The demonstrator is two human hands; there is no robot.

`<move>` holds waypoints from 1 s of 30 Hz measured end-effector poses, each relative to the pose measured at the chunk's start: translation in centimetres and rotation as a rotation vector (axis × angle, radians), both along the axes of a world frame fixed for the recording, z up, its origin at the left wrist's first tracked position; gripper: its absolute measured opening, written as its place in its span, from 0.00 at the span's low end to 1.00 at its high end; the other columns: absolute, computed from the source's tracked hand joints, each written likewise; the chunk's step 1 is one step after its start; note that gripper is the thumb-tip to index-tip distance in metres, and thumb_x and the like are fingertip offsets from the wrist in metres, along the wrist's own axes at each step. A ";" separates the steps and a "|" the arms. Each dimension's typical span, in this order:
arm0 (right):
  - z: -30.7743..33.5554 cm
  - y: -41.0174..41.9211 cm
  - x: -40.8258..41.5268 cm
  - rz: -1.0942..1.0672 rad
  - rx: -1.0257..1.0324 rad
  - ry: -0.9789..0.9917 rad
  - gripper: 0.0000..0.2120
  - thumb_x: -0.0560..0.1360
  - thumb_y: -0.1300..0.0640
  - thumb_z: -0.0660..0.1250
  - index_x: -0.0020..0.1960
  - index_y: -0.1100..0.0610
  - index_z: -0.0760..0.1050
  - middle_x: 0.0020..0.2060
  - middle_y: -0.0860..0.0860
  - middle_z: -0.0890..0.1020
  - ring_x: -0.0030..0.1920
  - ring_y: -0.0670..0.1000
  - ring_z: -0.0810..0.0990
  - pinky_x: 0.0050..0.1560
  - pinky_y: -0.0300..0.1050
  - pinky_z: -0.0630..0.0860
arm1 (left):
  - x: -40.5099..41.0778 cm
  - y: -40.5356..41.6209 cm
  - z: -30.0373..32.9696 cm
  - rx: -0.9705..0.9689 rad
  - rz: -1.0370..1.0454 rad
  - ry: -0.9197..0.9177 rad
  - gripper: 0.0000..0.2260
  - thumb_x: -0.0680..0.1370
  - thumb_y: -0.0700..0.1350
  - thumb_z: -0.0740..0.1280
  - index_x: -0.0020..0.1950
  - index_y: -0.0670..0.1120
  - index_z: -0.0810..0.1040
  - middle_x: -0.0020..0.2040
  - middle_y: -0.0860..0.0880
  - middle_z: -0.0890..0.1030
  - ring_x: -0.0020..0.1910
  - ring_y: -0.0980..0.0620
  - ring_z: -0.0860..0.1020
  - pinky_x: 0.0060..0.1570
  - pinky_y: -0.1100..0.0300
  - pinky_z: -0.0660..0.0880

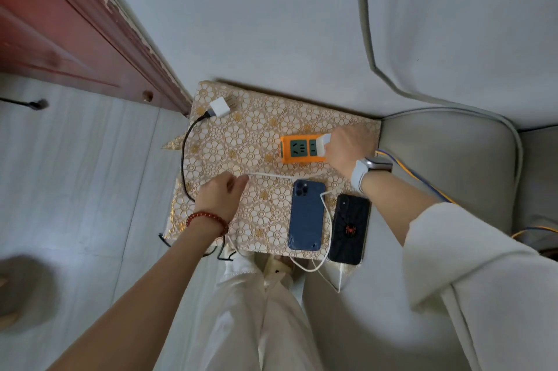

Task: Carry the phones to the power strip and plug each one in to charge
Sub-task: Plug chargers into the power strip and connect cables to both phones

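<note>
Grey wall behind, pale floor on the left, dark red door frame [90,38] top left, grey sofa [447,165] on the right w/ a small table [241,141] in a gold flower-pattern cloth pushed against it. On the table: orange power strip [297,148] near the right edge, its dark green sockets facing up. My right hand [350,148] is at the strip's right end, fingers curled round a white plug [325,144] that sits at the rightmost socket; can't tell if it's fully seated. Watch w/ pale band on that wrist, loose white sleeve further up the arm. My left hand [219,194] hovers over the table's left-front part, thumb & fingers pinching a white cable [271,175] that runs rightwards toward the phones; red bead bracelet on that wrist. Blue phone [306,215] lies face down near the front edge, just below the strip. Black phone [350,228] w/ a red spider mark lies face down just right of it, partly off the table edge by the sofa. White cable loops between the 2 phones & hangs off the front. 2nd white charger [219,107] w/ a black cable [184,159] lies loose at the back-left corner, not plugged in. Yellow & blue wires [422,180] trail over the sofa.
</note>
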State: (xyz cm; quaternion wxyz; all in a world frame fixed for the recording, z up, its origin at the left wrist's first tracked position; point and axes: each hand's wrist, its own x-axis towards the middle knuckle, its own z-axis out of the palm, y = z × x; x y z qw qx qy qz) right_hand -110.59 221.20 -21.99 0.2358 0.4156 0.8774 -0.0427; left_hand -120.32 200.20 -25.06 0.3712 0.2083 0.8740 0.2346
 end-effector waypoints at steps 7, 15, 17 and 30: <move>2.1 -7.3 5.4 -0.382 -0.247 0.878 0.09 0.76 0.68 0.56 0.54 0.64 0.71 0.47 0.58 0.76 0.41 0.44 0.72 0.42 0.29 0.65 | 0.8 -1.6 3.2 0.105 0.440 -0.822 0.10 0.78 0.44 0.60 0.40 0.41 0.74 0.35 0.45 0.77 0.35 0.48 0.81 0.39 0.46 0.81; 2.4 -18.9 10.4 -0.316 -1.061 0.411 0.11 0.79 0.59 0.53 0.51 0.56 0.74 0.46 0.51 0.80 0.41 0.59 0.80 0.48 0.59 0.79 | 1.6 -0.6 6.6 0.360 0.626 -0.983 0.11 0.78 0.46 0.60 0.43 0.42 0.78 0.38 0.46 0.81 0.36 0.50 0.83 0.35 0.52 0.81; 3.5 -17.5 10.2 -0.584 -1.091 0.577 0.11 0.80 0.61 0.53 0.46 0.59 0.74 0.48 0.56 0.82 0.45 0.59 0.83 0.49 0.56 0.81 | 2.1 -1.1 6.7 0.371 0.605 -0.911 0.12 0.79 0.48 0.56 0.52 0.45 0.77 0.51 0.45 0.80 0.46 0.49 0.82 0.48 0.49 0.80; 4.2 -13.8 12.1 -0.665 -1.293 0.652 0.13 0.77 0.50 0.59 0.58 0.54 0.75 0.58 0.53 0.80 0.57 0.50 0.79 0.60 0.43 0.74 | 8.7 -3.7 9.6 0.653 0.568 -1.031 0.11 0.78 0.36 0.54 0.41 0.43 0.74 0.32 0.49 0.82 0.39 0.48 0.84 0.36 0.62 0.81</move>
